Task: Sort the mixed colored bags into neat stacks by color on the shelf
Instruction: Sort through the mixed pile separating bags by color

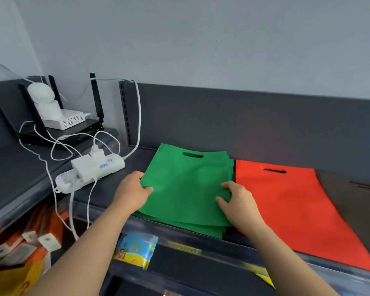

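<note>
A stack of green bags [186, 184] lies flat on the dark shelf [107, 189], handle cut-outs toward the back wall. My left hand [132, 192] grips the stack's left edge, thumb on top. My right hand [238, 202] holds the stack's right edge, fingers curled over the top bag. To the right lies an orange-red bag stack [295, 208], touching the green one at its near edge. Further right a dark grey bag [355, 201] lies almost the same colour as the shelf.
A white power strip [88, 174] with plugs and cables sits left of the green stack. A router and white devices [62, 118] stand at the back left. Below the shelf edge hang colourful packets [135, 249]; orange and yellow bags [15, 263] lie at lower left.
</note>
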Available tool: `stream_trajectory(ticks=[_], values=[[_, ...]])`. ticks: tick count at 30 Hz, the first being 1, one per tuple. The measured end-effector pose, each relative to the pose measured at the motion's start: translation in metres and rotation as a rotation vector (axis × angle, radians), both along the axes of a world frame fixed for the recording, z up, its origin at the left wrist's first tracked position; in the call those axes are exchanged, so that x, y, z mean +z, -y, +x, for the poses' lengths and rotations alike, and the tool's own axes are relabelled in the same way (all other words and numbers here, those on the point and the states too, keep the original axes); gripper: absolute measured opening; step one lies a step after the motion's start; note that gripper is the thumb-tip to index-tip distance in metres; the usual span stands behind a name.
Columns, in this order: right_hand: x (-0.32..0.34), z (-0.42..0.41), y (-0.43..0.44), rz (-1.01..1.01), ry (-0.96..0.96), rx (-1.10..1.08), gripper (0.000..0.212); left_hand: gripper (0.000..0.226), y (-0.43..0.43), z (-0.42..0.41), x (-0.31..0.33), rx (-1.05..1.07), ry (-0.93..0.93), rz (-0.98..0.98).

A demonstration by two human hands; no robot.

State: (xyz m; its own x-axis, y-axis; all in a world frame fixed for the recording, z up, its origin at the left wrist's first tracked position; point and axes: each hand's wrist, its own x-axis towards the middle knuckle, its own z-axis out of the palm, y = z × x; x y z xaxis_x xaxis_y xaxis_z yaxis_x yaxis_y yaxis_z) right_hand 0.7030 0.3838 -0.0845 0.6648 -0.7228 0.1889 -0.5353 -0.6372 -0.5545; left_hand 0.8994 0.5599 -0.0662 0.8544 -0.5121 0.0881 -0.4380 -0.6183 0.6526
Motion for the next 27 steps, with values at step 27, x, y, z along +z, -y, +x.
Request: stream_trajectory(ticks=[27], values=[[0.028,-0.077,0.004,-0.331,-0.118,-0.207,0.042,0.041,0.060,-0.101,0.016,-0.427,0.405,-0.068]])
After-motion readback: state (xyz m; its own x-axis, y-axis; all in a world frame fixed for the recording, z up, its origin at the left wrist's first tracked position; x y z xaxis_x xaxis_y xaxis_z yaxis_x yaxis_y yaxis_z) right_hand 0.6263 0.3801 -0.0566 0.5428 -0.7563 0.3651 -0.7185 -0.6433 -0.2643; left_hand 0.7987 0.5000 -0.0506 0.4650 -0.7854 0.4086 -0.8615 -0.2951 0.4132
